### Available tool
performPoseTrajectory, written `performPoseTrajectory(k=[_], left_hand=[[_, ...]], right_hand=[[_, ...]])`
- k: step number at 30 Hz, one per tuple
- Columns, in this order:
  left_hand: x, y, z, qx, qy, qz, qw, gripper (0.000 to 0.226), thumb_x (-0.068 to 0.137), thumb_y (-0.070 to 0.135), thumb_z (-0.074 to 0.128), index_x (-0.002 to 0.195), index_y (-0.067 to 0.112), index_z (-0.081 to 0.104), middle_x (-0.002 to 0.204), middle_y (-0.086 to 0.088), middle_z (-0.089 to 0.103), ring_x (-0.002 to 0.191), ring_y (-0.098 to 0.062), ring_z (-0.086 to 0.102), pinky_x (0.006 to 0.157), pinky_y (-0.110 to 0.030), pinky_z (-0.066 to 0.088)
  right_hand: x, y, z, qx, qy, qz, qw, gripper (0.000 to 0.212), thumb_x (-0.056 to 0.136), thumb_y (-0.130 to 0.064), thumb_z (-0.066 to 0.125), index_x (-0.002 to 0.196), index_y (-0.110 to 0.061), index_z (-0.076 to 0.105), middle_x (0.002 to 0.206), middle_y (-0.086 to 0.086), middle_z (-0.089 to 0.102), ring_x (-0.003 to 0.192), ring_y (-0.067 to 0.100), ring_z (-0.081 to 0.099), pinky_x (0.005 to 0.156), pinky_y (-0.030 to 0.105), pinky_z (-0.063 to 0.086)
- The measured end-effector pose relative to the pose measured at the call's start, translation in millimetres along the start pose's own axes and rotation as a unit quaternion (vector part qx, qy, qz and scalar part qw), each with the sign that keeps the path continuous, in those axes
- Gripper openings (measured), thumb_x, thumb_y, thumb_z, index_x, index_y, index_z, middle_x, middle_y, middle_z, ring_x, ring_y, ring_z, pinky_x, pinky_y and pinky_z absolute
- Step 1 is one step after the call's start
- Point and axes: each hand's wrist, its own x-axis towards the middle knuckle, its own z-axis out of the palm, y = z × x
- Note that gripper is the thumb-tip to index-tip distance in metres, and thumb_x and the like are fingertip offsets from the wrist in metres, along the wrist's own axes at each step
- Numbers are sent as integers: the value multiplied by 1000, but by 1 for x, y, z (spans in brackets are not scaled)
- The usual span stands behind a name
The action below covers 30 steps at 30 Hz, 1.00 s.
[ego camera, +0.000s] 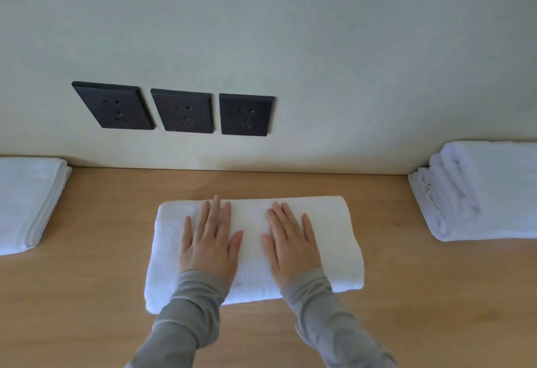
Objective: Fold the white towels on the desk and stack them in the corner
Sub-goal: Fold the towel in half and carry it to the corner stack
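Hands lie flat on a folded white towel (334, 239) in the middle of the wooden tabletop (406, 295). The left hand (209, 239) and right hand (292, 242) press down side by side, fingers (215, 216) spread out straight and gripping nothing. The towel sits right under both palms. More folded towels (488, 190) rest at the right by the wall, and another towel (26, 202) lies at the left.

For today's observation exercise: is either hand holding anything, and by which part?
Nothing is held. The left hand and right hand lie flat, fingers spread, on top of the folded towel.
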Motion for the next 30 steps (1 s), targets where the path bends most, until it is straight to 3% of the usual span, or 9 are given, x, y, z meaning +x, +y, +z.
performPoseTrajectory(k=[2,5,8,14,19,22,25,28,30], left_hand=[[-7,-22,6,27,15,4,1000,78,71,61,-33,142,30,-20,153,10,-18,143,-11,-11,117,-37,-5],[-13,-64,3,12,7,-36,999,72,80,66,-15,144,32,-15,154,13,-15,142,-8,-11,117,-40,4],[-15,-80,0,-17,-31,-47,998,73,79,65,-8,142,32,-22,153,16,-21,140,-7,-20,118,-38,-1],[-8,-73,-9,39,-40,-42,998,78,74,64,-20,140,25,-28,152,8,-28,138,-11,-28,116,-41,-11],[-31,-45,-23,89,-8,135,987,91,77,71,26,145,11,29,152,-8,29,138,-27,29,110,-49,18],[-43,-59,-20,107,-38,189,976,102,64,76,49,144,14,31,149,-7,33,135,-28,37,108,-47,23],[-49,-88,-21,110,-71,160,978,123,44,71,72,143,11,30,150,-8,32,136,-25,35,107,-47,33],[-48,-96,-19,115,-83,148,979,129,39,70,76,143,9,31,149,-9,33,135,-22,36,102,-49,37],[-45,-94,-17,121,-78,148,978,130,36,71,76,141,7,31,147,-10,36,132,-26,40,99,-52,38]], right_hand=[[-5,19,1,-36,-3,5,999,64,93,-47,1,150,-18,11,157,-8,1,143,9,-10,114,35,-15],[-14,60,-2,-87,-27,42,995,69,87,-53,-13,147,-21,-9,153,-10,-18,140,5,-24,115,31,-15],[-18,79,-3,-73,-53,60,994,68,87,-55,-13,145,-21,-14,154,-9,-18,140,4,-23,115,26,-14],[-13,76,-9,-54,-68,65,994,73,80,-59,-16,142,-20,-20,156,-5,-18,138,5,-25,114,26,-15],[-27,63,-17,-104,-81,-58,990,94,81,-78,15,148,-16,-11,157,1,-13,145,19,-12,115,42,-8],[-34,69,-16,-137,-111,-86,981,107,72,-82,26,148,-16,-12,157,1,-16,145,21,-11,114,42,-4],[-39,86,-20,-147,-108,-75,980,114,68,-82,36,148,-7,5,157,9,4,144,27,9,117,44,12],[-40,92,-17,-146,-120,-67,980,119,63,-82,42,146,-3,13,155,14,13,141,30,19,111,46,27],[-37,92,-14,-142,-130,-62,979,121,60,-83,42,146,-4,7,155,13,7,142,29,13,113,45,23]])
